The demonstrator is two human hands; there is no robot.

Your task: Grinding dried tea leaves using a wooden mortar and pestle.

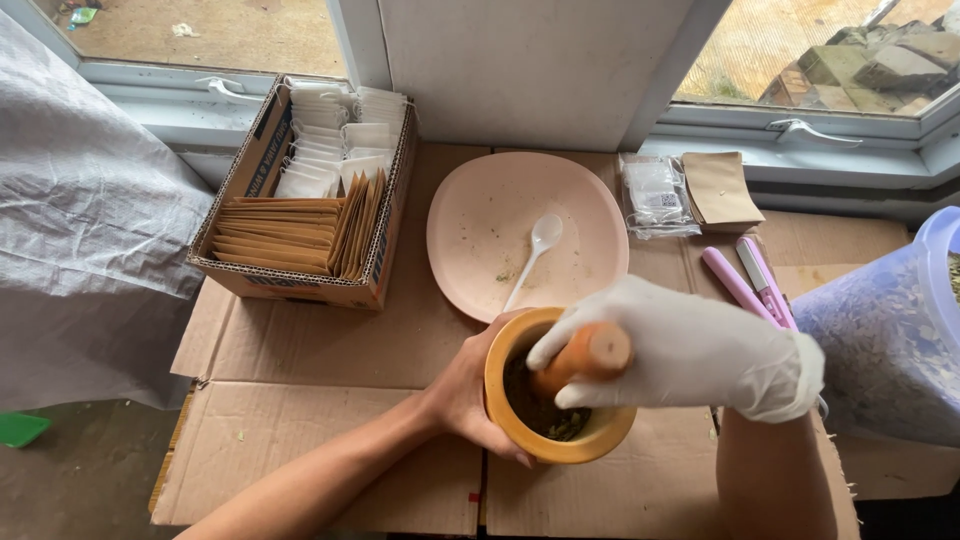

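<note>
Head cam: gloved right hand (690, 350) wrapped tight on the pestle (585, 358), which slants down-left into the mortar (555, 400); bare left hand (470, 390) cups the mortar's left side on the cardboard (330, 440).

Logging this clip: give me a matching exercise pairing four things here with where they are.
1. spoon
2. pestle
3. envelopes
4. left hand

a. in the cardboard box
b. on the pink plate
c. around the mortar's side
d. gripped by the gloved right hand

Pairs: 1-b, 2-d, 3-a, 4-c
</note>
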